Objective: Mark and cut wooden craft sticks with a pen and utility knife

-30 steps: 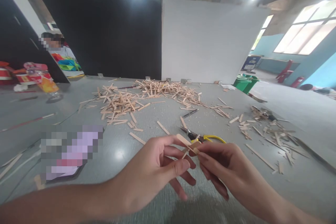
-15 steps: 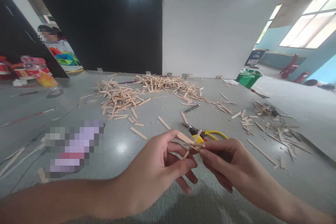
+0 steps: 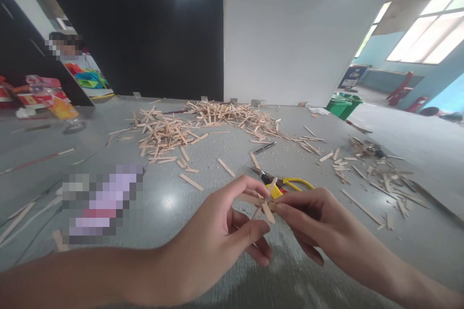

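Over the grey tabletop [image 3: 145, 222], the right hand [image 3: 319, 217] pinches a crossed wooden-stick piece [image 3: 268, 213] between thumb and forefinger; the left hand [image 3: 217, 231] curves half open beside it, its grip unclear. Just beyond the fingertips lie yellow-handled pliers [image 3: 279, 187]; farther off, a stick heap [image 3: 165, 135] before a black panel [image 3: 145, 34] and a white panel [image 3: 279, 38]. Away to the fingers' right stand green bins [image 3: 340, 106].

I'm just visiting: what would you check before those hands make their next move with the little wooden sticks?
1. Right hand pinching the crossed-stick piece: ok.
2. Left hand gripping it too: cannot tell; its fingers are close, but contact is unclear.
3. Crossed sticks firmly joined: cannot tell; too small to see.
4. Pliers out of both hands: ok, lying on the table just beyond.
5. Loose sticks available: ok, heaped farther back.
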Demonstrator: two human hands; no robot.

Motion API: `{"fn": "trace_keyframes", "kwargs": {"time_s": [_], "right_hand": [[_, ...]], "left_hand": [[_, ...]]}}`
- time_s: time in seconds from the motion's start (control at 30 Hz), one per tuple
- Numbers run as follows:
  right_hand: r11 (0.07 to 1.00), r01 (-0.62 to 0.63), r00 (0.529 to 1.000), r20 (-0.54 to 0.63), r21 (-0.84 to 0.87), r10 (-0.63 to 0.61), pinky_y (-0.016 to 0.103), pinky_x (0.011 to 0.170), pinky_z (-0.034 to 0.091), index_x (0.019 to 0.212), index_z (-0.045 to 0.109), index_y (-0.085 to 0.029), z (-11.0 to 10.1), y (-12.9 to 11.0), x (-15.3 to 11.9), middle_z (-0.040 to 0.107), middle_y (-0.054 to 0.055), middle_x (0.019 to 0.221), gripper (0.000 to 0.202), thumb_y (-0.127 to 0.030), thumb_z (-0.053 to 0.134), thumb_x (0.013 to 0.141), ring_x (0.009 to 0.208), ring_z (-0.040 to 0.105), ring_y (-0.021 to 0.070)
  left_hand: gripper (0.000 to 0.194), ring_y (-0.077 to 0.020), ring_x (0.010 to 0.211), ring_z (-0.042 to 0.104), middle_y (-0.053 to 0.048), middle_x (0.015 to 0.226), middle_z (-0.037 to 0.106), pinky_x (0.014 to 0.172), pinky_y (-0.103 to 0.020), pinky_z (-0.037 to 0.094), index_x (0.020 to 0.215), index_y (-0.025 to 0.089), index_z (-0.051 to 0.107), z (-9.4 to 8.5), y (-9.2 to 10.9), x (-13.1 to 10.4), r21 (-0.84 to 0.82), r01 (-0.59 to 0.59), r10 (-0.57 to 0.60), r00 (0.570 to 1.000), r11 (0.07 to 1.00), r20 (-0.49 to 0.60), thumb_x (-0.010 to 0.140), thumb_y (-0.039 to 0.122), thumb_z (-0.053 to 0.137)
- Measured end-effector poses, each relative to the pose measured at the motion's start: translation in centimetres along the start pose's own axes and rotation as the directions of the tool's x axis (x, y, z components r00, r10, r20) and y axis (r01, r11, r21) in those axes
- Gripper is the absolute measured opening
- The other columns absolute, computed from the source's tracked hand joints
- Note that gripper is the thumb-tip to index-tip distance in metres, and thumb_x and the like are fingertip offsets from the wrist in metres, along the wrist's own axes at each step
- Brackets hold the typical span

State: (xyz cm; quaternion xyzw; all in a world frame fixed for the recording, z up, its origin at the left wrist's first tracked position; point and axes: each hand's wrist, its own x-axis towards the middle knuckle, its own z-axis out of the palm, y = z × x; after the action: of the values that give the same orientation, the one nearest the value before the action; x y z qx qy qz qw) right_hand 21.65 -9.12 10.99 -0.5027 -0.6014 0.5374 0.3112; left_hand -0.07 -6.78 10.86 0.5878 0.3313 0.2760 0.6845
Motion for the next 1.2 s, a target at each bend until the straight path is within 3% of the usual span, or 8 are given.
{"fn": "trace_keyframes", "kwargs": {"time_s": [0.3,0.6,0.73,0.8,0.87,0.93,1.0,1.2], "right_hand": [[0.998,-0.021,0.998,-0.060,0.055,0.025,0.019,0.040,0.035,0.091,0.070,-0.019,0.6,0.7,0.4,0.042,-0.009,0.053,0.050,-0.067,0.057,0.098,0.042,0.034,0.0071],[0.996,0.078,0.993,-0.097,0.050,-0.073,0.021,0.041,0.029,0.084,0.068,-0.019,1.4,0.1,-0.2,0.041,-0.008,0.047,0.049,-0.062,0.054,0.103,0.041,0.031,0.0078],[0.992,0.056,0.995,-0.089,0.115,-0.046,0.021,0.040,0.027,0.092,0.069,-0.018,2.0,0.3,-0.3,0.046,-0.008,0.045,0.052,-0.067,0.053,0.101,0.038,0.031,0.0071],[0.989,0.040,0.995,-0.093,0.144,-0.026,0.020,0.040,0.029,0.090,0.067,-0.018,2.3,0.4,-0.3,0.046,-0.008,0.044,0.055,-0.070,0.054,0.099,0.037,0.033,0.0069],[0.985,0.031,0.995,-0.102,0.169,-0.014,0.019,0.040,0.030,0.089,0.065,-0.018,2.6,0.4,-0.3,0.046,-0.008,0.045,0.057,-0.073,0.055,0.096,0.037,0.035,0.0068],[0.982,0.027,0.995,-0.103,0.186,-0.007,0.018,0.039,0.031,0.090,0.064,-0.018,2.7,0.3,-0.3,0.047,-0.008,0.045,0.058,-0.075,0.056,0.095,0.037,0.035,0.0067],[0.978,0.025,0.993,-0.119,0.209,0.000,0.018,0.038,0.030,0.093,0.064,-0.017,2.7,0.2,-0.2,0.047,-0.008,0.045,0.058,-0.075,0.057,0.094,0.036,0.035,0.0067],[0.968,0.014,0.993,-0.119,0.251,0.017,0.017,0.035,0.027,0.094,0.061,-0.018,2.8,0.6,0.3,0.051,-0.008,0.045,0.058,-0.076,0.059,0.092,0.033,0.036,0.0060]], "left_hand": [[0.036,-0.0176,0.080,0.077,-0.002,0.102,0.073,0.074,-0.030,0.066,0.119,0.023,0.060,0.0,0.3,0.5,-0.046,-0.056,0.051,0.994,0.997,-0.092,0.092,0.038,0.080],[0.040,-0.0191,0.073,0.076,0.001,0.089,0.073,0.056,-0.024,0.061,0.120,0.025,0.063,0.2,0.5,0.5,-0.033,-0.009,0.005,0.994,0.999,-0.107,0.084,0.027,0.082],[0.039,-0.0186,0.064,0.074,0.004,0.074,0.073,0.050,-0.022,0.058,0.125,0.025,0.060,0.2,0.1,0.6,0.219,-0.033,0.072,0.982,0.975,-0.173,0.090,0.026,0.075],[0.037,-0.0161,0.056,0.070,0.004,0.070,0.073,0.049,-0.022,0.055,0.131,0.025,0.058,-0.1,-0.7,0.5,0.497,-0.142,0.255,0.953,0.856,-0.166,0.096,0.025,0.070],[0.044,-0.0148,0.052,0.067,0.004,0.071,0.075,0.050,-0.022,0.053,0.142,0.026,0.052,-0.5,-1.8,0.4,0.757,-0.269,0.504,0.859,0.596,-0.091,0.100,0.022,0.065],[0.054,-0.0147,0.051,0.068,0.003,0.075,0.077,0.049,-0.022,0.051,0.155,0.025,0.040,-0.9,-2.9,0.2,0.889,-0.327,0.670,0.742,0.320,0.032,0.105,0.019,0.058],[0.058,-0.0149,0.053,0.069,0.001,0.075,0.077,0.051,-0.022,0.051,0.161,0.021,0.031,-1.1,-3.6,0.2,0.923,-0.351,0.721,0.679,0.155,0.138,0.107,0.016,0.051],[0.052,-0.0155,0.050,0.069,0.002,0.071,0.078,0.049,-0.023,0.048,0.155,0.020,0.037,-0.9,-2.7,0.2,0.962,-0.249,0.687,0.719,0.116,0.103,0.107,0.019,0.056]]}}
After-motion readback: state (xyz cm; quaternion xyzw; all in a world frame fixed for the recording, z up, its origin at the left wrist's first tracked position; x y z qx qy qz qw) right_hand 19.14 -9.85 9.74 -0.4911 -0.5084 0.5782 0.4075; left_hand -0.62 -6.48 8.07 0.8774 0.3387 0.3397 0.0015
